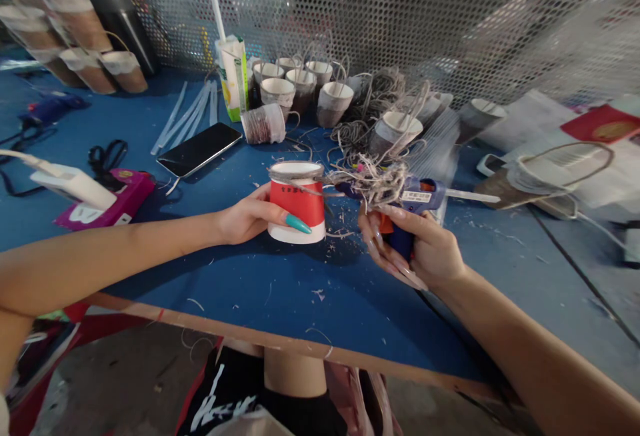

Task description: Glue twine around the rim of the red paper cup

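Note:
Held in my left hand (255, 216) is a red and white paper cup (296, 206), with grey twine (300, 177) around it just below the rim. My thumb presses along the cup's near side. My right hand (410, 243) grips a blue glue gun (425, 196) with an orange trigger, a clear glue stick (473, 196) poking from its back end. Clumps of grey fibre (383, 183) cover much of the gun's front, and its nozzle points toward the cup's upper right side. A strand seems to run between cup and gun.
Several twine-wrapped cups (277, 93) stand behind, one lying on its side (263, 124), beside tangled twine (385, 86). A phone (200, 149), loose glue sticks (193, 113), a drink carton (233, 79) and a pink power strip (107, 199) are at left. A perforated metal screen (280, 9) borders the back.

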Tool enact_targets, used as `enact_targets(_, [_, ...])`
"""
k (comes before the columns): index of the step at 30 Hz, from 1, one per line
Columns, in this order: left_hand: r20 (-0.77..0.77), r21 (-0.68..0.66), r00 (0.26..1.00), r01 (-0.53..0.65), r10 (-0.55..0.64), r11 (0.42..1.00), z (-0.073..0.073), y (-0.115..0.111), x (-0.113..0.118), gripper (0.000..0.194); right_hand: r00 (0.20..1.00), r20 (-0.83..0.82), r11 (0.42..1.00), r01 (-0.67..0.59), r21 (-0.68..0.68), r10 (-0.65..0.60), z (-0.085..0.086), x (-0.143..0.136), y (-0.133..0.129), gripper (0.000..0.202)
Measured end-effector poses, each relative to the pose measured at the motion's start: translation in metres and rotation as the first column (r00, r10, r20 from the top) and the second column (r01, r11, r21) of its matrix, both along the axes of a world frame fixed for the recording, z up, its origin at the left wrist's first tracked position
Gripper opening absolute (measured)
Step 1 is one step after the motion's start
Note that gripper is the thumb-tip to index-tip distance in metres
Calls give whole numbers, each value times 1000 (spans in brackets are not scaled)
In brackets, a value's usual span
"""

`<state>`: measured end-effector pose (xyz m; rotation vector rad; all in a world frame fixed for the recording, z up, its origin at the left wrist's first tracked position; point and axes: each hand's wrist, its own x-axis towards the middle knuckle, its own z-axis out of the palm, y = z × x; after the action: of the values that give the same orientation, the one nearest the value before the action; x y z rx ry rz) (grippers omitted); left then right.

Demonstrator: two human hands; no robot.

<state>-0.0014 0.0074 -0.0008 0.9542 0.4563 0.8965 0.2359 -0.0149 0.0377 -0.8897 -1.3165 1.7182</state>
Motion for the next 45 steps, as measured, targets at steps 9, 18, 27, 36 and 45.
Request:
enact_targets(9, [14,4,1000,7,-7,1000,-2,0,0,40,1000,5,1000,11,29,-11,-4,-1,1,32])
enact_targets(18, [-11,27,1000,2,-1,1000,0,0,0,36,1000,13,1000,1,2,-1,-1,0,2,34])
enact_targets(27, [-20,52,998,54,-53,997,-4,2,-2,42,1000,19,1000,1,12,-2,-1,-1,-4,34])
enact_targets(36, [-27,89,1000,6,-4,996,-7,1,1,46,998,60,999,28,45,-31,0,0,-7,36])
enact_targets(45, [-50,97,997,-58,63,994,-10,1,1,48,996,91,994,14,109,-24,-6,2,-6,40])
